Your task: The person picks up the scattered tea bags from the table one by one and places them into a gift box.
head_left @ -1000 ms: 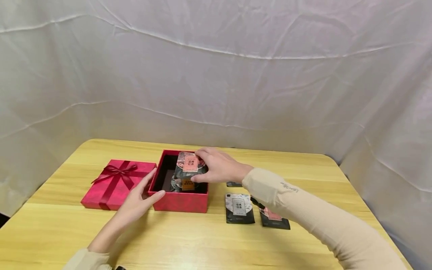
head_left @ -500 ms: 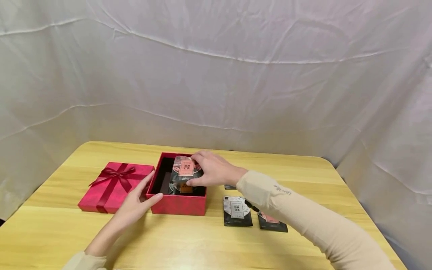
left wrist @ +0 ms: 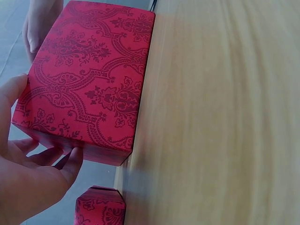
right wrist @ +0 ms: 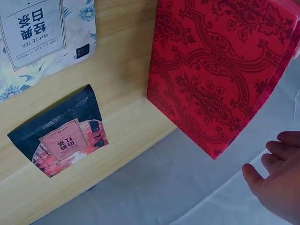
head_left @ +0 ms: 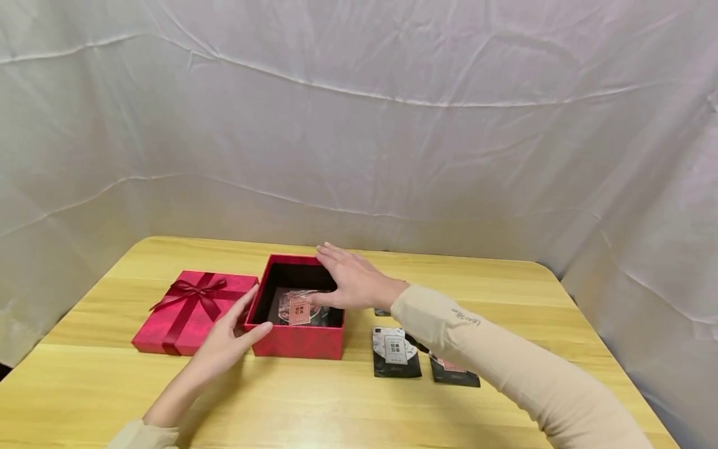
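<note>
A red patterned gift box [head_left: 297,342] stands without its lid on the table. Inside, a dark tea sachet [head_left: 300,308] with a pink label lies flat. My left hand [head_left: 230,340] rests against the box's left front corner, thumb at the front rim and fingers along the left wall; the left wrist view shows those fingertips touching the side. Over the right rim hovers my right hand [head_left: 359,280], fingers extended, holding nothing. In the right wrist view this hand [right wrist: 279,176] is apart from the box wall [right wrist: 211,70].
The red lid [head_left: 196,308] with a ribbon bow lies left of the box. To the right are a white tea sachet [head_left: 396,354], a pink-labelled sachet [head_left: 455,374] partly under the sleeve, and another sachet [right wrist: 61,138] behind. A pale curtain [head_left: 359,125] hangs beyond the table.
My right hand has let go of the pink-labelled tea sachet, which dropped from above the rim into the box. Its fingers have straightened. My left hand stays at the box corner.
</note>
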`<action>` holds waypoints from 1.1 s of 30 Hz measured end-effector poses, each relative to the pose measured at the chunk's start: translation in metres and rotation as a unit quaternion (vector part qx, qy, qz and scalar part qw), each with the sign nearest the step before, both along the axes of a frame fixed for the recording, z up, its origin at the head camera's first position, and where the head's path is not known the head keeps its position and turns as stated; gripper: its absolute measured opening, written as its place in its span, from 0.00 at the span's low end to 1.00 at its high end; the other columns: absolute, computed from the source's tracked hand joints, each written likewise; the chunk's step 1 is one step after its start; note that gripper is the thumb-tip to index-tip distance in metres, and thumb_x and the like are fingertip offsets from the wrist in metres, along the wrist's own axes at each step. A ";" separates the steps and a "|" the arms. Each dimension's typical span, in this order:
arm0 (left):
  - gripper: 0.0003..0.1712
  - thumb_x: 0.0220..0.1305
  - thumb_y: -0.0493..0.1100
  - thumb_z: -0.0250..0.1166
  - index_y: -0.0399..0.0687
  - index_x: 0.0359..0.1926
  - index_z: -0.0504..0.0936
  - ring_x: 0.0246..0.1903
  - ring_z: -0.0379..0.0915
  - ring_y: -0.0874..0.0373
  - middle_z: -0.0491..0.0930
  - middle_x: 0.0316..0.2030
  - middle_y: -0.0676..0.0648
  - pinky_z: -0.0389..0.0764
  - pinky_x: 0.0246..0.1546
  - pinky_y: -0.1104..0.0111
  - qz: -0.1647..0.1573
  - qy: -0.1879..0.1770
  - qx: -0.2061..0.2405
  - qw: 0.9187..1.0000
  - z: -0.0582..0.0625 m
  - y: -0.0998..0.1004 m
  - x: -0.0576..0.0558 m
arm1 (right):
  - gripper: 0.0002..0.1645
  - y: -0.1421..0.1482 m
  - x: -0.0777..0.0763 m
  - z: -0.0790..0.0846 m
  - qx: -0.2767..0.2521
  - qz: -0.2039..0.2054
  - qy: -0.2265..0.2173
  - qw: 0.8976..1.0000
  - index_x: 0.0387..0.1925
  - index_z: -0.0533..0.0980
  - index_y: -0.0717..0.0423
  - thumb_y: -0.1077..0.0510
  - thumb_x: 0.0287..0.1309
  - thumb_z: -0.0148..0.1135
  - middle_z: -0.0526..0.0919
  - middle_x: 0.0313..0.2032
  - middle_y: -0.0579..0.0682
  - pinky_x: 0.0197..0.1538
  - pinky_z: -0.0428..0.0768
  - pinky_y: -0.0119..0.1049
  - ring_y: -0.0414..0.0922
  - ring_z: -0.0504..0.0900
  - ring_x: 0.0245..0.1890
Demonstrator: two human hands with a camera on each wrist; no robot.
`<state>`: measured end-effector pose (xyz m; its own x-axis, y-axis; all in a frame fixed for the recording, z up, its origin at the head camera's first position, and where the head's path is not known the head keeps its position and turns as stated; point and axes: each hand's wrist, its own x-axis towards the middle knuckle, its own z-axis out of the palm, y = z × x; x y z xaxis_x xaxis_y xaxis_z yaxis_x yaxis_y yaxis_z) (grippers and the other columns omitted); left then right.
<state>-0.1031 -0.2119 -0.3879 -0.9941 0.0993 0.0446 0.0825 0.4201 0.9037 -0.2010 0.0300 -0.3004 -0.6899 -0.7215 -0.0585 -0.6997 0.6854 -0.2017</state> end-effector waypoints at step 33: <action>0.45 0.67 0.50 0.62 0.50 0.76 0.48 0.65 0.58 0.39 0.55 0.71 0.35 0.65 0.59 0.49 0.000 0.002 0.010 1.000 -0.001 -0.004 0.003 | 0.22 0.077 -0.017 -0.020 -0.108 -0.043 -0.048 0.992 0.57 0.75 0.58 0.54 0.64 0.60 0.77 0.52 0.53 0.51 0.76 0.45 0.49 0.76 0.51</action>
